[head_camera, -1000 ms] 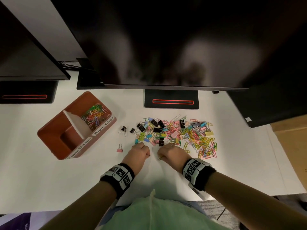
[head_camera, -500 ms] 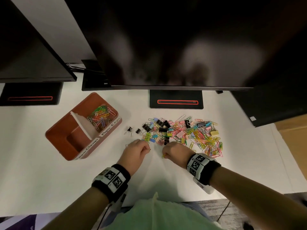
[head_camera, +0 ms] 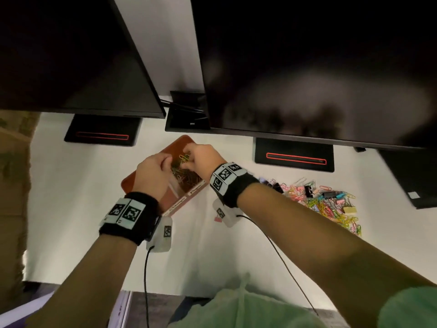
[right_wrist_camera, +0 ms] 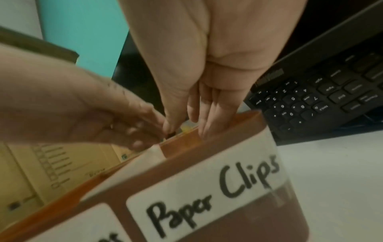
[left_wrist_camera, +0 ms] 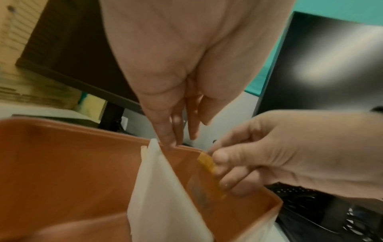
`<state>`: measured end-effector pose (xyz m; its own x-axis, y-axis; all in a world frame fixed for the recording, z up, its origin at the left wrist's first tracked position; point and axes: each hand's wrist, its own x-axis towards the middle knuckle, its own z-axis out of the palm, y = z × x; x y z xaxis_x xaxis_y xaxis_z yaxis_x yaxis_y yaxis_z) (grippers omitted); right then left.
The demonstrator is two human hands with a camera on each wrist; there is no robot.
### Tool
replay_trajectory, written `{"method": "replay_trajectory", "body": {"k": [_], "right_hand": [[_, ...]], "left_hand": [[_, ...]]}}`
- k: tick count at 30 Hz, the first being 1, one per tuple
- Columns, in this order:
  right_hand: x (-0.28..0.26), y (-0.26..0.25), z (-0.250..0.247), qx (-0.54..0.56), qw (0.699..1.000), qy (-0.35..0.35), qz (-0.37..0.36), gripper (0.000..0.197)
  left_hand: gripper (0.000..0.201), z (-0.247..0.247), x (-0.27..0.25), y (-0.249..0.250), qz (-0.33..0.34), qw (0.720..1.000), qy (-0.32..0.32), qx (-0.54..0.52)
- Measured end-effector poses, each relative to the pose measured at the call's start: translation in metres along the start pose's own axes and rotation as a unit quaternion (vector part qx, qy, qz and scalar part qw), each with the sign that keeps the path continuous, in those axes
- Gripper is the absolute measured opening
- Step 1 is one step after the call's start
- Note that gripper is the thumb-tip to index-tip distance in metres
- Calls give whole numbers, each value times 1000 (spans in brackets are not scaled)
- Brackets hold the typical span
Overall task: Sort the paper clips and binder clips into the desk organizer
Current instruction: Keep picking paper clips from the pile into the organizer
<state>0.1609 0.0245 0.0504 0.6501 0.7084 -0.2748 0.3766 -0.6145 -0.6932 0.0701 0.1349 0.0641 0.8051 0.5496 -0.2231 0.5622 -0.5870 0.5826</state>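
Note:
The brown desk organizer (head_camera: 131, 184) stands on the white desk, with a white divider (left_wrist_camera: 157, 180) and a "Paper Clips" label (right_wrist_camera: 207, 188). Both hands hover over its paper-clip compartment, which holds several colored paper clips (head_camera: 186, 178). My right hand (head_camera: 189, 159) pinches yellow paper clips (head_camera: 184, 158) between thumb and fingers, also seen in the left wrist view as a yellow paper clip (left_wrist_camera: 207, 163). My left hand (head_camera: 169, 162) is beside it, fingers loosely extended toward the rim (left_wrist_camera: 180, 137), with nothing seen in it. The mixed pile of paper clips and binder clips (head_camera: 331, 204) lies to the right.
Two dark monitors overhang the desk, their stands (head_camera: 294, 155) behind the organizer. A black keyboard (right_wrist_camera: 311, 98) lies right of it. A pink binder clip (head_camera: 217, 218) sits by my right wrist. A cardboard box (head_camera: 11, 185) stands at the left edge.
Both hands left the near edge of the clip pile and moved left and away to above the organizer. The right hand now carries yellow paper clips. The head view swung left.

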Motion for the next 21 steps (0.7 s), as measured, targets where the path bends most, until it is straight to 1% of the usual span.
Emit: {"method": "replay_trajectory", "body": {"k": [1, 2, 4, 5, 6, 8, 9, 11, 13, 16, 19, 21], "right_hand": [[0, 1, 2, -3, 1000, -10, -2, 40], [-5, 4, 3, 3, 1000, -8, -14, 42], [-23, 16, 0, 24, 998, 27, -58, 35], [-36, 28, -2, 31, 995, 53, -74, 31], [-49, 43, -6, 31, 993, 80, -77, 27], [-78, 80, -16, 10, 989, 136, -53, 20], [-92, 100, -22, -6, 987, 160, -28, 19], [-115, 138, -34, -45, 981, 181, 47, 19], [-128, 169, -43, -77, 975, 178, 108, 19], [-135, 199, -49, -103, 973, 144, 147, 18], [-139, 209, -47, -121, 975, 81, 165, 22], [-144, 212, -41, -129, 976, 62, 166, 32]], "left_hand": [[27, -2, -3, 2, 22, 1000, 13, 5], [28, -2, -7, 4, 51, 998, 25, -7], [26, 1, -19, 11, 114, 991, 35, -57], [24, 7, -25, 16, 140, 987, 25, -78], [22, 16, -30, 21, 160, 983, 3, -92], [19, 38, -41, 33, 191, 974, -58, -104], [18, 52, -46, 40, 203, 969, -93, -104], [17, 81, -54, 55, 228, 957, -157, -86], [18, 113, -57, 69, 259, 941, -210, -64], [26, 156, -54, 83, 283, 919, -275, 13], [36, 179, -48, 83, 290, 903, -298, 110], [41, 182, -44, 78, 275, 905, -301, 118]]}}
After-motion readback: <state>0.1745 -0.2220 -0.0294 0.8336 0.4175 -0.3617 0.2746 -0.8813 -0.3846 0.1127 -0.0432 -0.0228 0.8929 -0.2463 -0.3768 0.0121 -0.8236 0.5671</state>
